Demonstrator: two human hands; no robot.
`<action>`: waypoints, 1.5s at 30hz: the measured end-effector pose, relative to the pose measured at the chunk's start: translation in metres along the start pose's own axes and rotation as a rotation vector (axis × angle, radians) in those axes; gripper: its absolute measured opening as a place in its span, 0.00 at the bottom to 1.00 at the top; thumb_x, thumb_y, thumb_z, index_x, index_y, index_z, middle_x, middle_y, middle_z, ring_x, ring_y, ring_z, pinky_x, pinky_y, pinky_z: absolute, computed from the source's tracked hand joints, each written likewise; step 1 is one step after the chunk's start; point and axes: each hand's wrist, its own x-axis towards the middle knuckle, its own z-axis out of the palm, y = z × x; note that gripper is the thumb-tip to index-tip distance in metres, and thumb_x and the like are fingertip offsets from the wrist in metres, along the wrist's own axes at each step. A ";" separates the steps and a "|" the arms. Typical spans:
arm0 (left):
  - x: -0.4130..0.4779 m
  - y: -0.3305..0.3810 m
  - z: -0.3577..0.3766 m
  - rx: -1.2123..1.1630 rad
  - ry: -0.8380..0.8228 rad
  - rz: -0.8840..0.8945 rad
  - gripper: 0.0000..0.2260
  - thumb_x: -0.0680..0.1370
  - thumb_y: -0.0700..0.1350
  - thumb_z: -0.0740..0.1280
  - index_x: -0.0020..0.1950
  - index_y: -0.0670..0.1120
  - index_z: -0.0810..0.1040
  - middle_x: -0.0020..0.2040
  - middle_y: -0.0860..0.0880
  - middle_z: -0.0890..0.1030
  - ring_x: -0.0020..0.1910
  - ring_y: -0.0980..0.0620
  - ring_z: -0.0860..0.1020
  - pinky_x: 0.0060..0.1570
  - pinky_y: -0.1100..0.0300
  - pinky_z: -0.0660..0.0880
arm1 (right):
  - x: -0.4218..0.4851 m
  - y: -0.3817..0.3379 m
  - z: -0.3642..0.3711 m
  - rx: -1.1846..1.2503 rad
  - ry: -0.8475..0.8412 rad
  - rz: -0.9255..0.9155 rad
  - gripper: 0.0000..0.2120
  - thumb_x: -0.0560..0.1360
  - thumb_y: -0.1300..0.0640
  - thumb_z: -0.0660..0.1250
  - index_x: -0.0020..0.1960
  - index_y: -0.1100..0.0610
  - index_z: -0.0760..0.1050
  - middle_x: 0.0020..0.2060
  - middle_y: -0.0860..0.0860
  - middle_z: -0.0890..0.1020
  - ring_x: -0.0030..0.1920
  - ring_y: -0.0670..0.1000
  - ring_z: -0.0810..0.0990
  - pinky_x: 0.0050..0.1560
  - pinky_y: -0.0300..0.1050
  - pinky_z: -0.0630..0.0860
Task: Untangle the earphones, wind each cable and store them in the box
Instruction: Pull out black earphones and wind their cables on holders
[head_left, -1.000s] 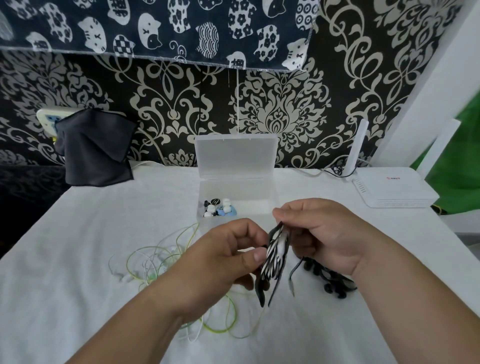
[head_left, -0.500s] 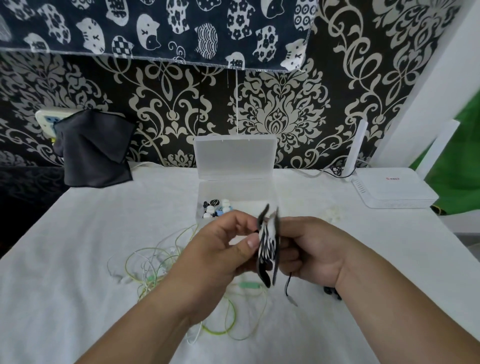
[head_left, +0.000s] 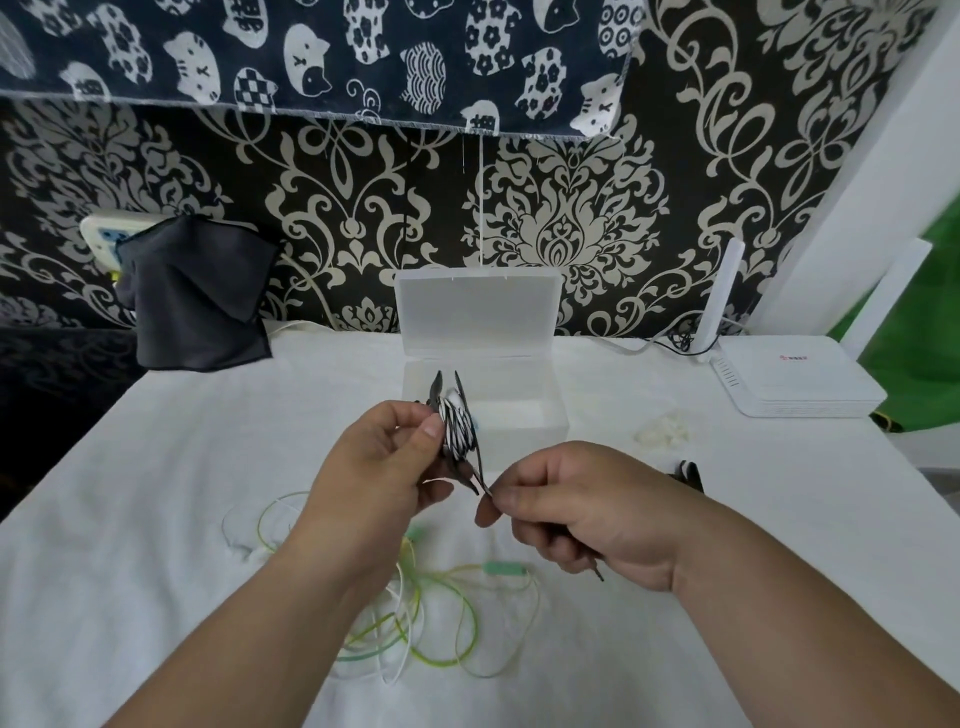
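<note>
Nearest me, under my forearms, the green earphones (head_left: 506, 569) lie in loose, crossed loops on the surface (head_left: 156, 519). They are not wound, and I judge them not yet untangled either.

Above them I hold the striped earphones (head_left: 457, 434) in the air, between the green loops and the box. My left hand (head_left: 379, 467) grips the wound bundle, thumb pressed on its side and fingers curled behind it. My right hand (head_left: 582, 514) pinches the loose tail just below the bundle, fingers closed on it. A dark end (head_left: 597, 574), probably the plug, pokes out under my palm. Most of this cable is wrapped, so I take it that I am on the last turns or about to tuck the end in.

To the right, near the surface's edge, a black cable (head_left: 691, 473) lies by itself. I cannot tell if it is another pair waiting its turn.

Beyond the bundle the box (head_left: 545, 415) stands open, its lid (head_left: 478, 312) upright against the wall. The bundle hides part of the inside, so I cannot say what is already stored there.

So one pair is nearly wound but not boxed, and the green pair is all to do. Farther back are a router (head_left: 795, 379) and a dark cloth (head_left: 197, 301).
</note>
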 end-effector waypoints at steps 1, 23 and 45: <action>0.000 0.000 0.000 0.012 0.013 0.005 0.05 0.82 0.41 0.62 0.50 0.41 0.75 0.38 0.42 0.83 0.35 0.52 0.81 0.37 0.58 0.75 | -0.001 0.000 0.001 -0.018 -0.006 -0.001 0.10 0.81 0.59 0.64 0.45 0.57 0.83 0.27 0.51 0.71 0.25 0.47 0.64 0.27 0.38 0.60; -0.010 0.000 0.010 0.359 -0.235 0.241 0.07 0.79 0.39 0.68 0.49 0.52 0.75 0.38 0.47 0.81 0.34 0.50 0.73 0.39 0.50 0.71 | -0.011 -0.017 -0.013 -0.038 0.353 -0.245 0.17 0.80 0.56 0.65 0.33 0.56 0.79 0.25 0.51 0.68 0.25 0.48 0.61 0.26 0.37 0.59; -0.016 0.000 0.012 0.291 -0.209 0.096 0.11 0.76 0.36 0.70 0.50 0.52 0.81 0.46 0.47 0.80 0.33 0.49 0.80 0.36 0.59 0.77 | -0.012 -0.020 -0.009 -0.157 0.390 -0.189 0.15 0.79 0.53 0.67 0.35 0.56 0.80 0.26 0.49 0.72 0.27 0.49 0.66 0.28 0.40 0.63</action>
